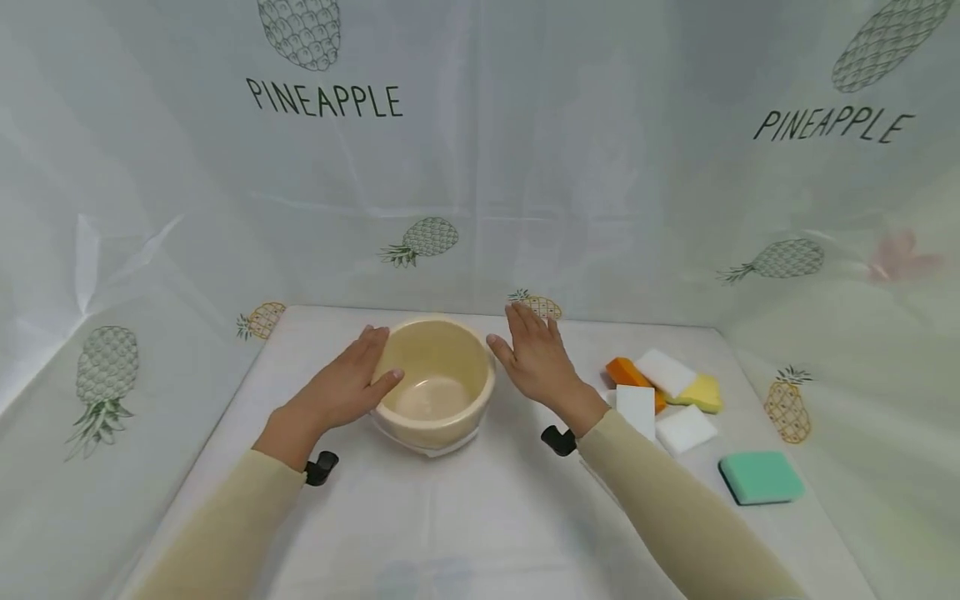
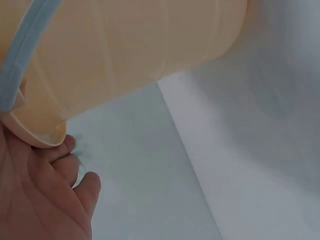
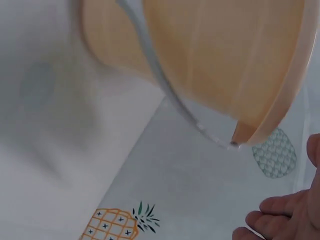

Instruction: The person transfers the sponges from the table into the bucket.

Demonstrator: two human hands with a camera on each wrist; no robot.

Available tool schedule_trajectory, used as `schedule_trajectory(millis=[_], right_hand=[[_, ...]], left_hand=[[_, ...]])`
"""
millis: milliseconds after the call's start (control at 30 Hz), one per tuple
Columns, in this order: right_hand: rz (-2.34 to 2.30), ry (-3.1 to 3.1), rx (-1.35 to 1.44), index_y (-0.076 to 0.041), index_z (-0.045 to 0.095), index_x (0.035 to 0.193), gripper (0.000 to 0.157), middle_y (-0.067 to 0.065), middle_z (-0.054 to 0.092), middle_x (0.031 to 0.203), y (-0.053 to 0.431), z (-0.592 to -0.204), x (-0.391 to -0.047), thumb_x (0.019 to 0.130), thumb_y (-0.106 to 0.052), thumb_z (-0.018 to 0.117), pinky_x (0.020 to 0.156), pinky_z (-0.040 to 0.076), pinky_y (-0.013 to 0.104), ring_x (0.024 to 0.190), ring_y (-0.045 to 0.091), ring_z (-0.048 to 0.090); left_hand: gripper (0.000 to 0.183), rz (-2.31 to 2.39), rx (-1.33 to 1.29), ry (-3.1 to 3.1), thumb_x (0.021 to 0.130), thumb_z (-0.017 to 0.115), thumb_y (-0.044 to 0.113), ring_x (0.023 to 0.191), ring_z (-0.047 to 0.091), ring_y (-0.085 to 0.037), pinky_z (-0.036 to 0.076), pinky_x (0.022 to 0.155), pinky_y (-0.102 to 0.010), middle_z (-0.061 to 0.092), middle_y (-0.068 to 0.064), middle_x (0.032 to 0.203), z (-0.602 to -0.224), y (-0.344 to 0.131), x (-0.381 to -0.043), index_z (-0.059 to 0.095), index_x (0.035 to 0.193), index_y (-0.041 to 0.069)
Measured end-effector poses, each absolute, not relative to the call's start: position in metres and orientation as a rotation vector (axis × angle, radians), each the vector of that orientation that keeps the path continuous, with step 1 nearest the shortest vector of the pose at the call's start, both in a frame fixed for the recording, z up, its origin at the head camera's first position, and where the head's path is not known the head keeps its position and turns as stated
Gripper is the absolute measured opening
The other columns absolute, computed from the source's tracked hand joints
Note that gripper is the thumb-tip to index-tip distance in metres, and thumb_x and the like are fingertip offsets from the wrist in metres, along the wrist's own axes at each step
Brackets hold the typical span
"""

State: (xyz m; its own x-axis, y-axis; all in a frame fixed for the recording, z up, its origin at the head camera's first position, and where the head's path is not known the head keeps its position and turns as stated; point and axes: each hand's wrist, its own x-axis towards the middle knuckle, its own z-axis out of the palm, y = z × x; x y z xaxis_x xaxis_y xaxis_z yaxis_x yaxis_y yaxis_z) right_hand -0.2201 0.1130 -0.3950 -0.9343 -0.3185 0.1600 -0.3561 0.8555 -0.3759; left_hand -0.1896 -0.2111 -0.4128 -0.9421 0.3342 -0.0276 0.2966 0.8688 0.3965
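Observation:
A cream-coloured plastic bucket [image 1: 442, 350] stands upright on the white table, its inside bare in the head view. Its pale carrying handle [image 2: 25, 55] crosses the outer wall in both wrist views. At the left side of the rim is my left hand [image 1: 341, 387], fingers extended and thumb over the edge; in the left wrist view the palm lies against or very near the rim. My right hand [image 1: 536, 354] is held just off the right side, fingers straight and spread from the thumb. A gap separates it from the bucket in the right wrist view.
To the right lie white sponge blocks [image 1: 686, 429], an orange sponge [image 1: 626, 372], a yellow sponge [image 1: 701, 393] and a green sponge [image 1: 763, 477] with a dark underside. A pineapple-printed sheet [image 1: 555, 183] rises behind the table [image 1: 465, 533] and at both sides.

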Motion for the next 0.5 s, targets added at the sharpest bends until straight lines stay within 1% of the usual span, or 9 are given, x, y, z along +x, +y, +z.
schedule_trajectory(millis=[100,333,400,500], right_hand=[[0.637,-2.952,0.574,0.000,0.031,0.164,0.071,0.020,0.031,0.171,0.125,-0.394,-0.210,0.114,-0.049,0.039,0.129,0.010,0.067,0.160,0.040,0.026],[0.671,-2.991,0.576,0.004,0.043,0.158,0.063,0.022,0.043,0.164,0.155,-0.401,-0.185,0.114,-0.040,0.044,0.128,0.015,0.069,0.157,0.040,0.034],[0.710,-2.992,0.588,0.004,0.043,0.158,0.062,0.022,0.044,0.164,0.161,-0.404,-0.179,0.114,-0.039,0.044,0.127,0.015,0.069,0.156,0.041,0.035],[0.793,-2.990,0.578,0.004,0.043,0.158,0.061,0.023,0.043,0.164,0.166,-0.407,-0.172,0.114,-0.038,0.043,0.127,0.015,0.070,0.156,0.041,0.034]], left_hand=[[0.089,0.578,0.628,2.940,0.108,0.040,0.063,0.165,0.010,-0.034,0.023,0.130,-0.057,0.014,-0.016,0.177,-0.413,-0.189,-0.184,0.012,0.170,0.005],[0.082,0.552,0.904,2.882,0.110,0.042,0.058,0.165,0.012,-0.025,0.016,0.133,-0.046,0.020,-0.008,0.177,-0.413,-0.149,-0.177,0.018,0.170,0.008],[0.078,0.521,0.922,2.913,0.111,0.041,0.056,0.165,0.014,-0.026,0.016,0.133,-0.046,0.024,-0.010,0.175,-0.412,-0.141,-0.175,0.023,0.168,0.006],[0.071,0.441,0.843,3.026,0.113,0.040,0.051,0.162,0.024,-0.031,0.020,0.132,-0.051,0.034,-0.016,0.171,-0.410,-0.133,-0.165,0.034,0.164,0.001]])
